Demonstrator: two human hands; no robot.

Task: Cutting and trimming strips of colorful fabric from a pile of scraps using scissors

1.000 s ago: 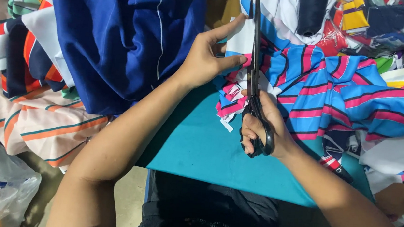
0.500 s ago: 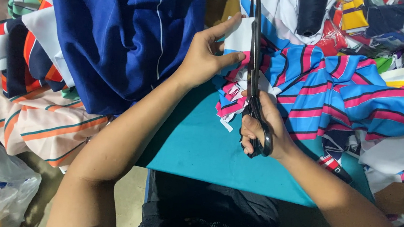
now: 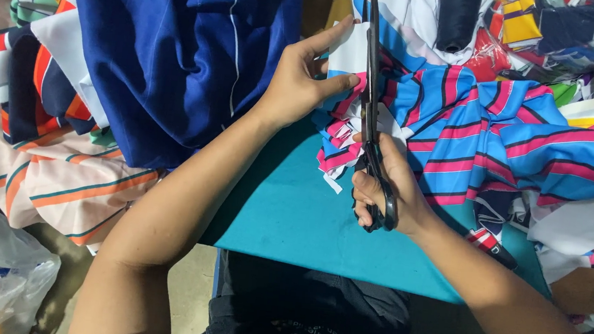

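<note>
The right hand [image 3: 382, 190] has its fingers closed through the handle loops of a pair of long black-handled steel scissors [image 3: 371, 109], whose blades point toward twelve o'clock and look nearly shut along the cloth. The left hand [image 3: 305, 81], at about ten o'clock from the right, pinches the edge of a blue, pink and white striped jersey fabric piece [image 3: 489, 135] between thumb and fingers, holding it taut just beside the blades. That striped cloth lies on a teal work table [image 3: 292, 217], spreading toward three o'clock. Judging by the small striped scraps [image 3: 335, 152] lying beside the handles, part of the cut seems made, while the cloth beyond the tips looks uncut. A dark blue garment [image 3: 178, 46] is heaped at eleven o'clock, and cream cloth with orange stripes [image 3: 56, 180] lies at nine o'clock.
</note>
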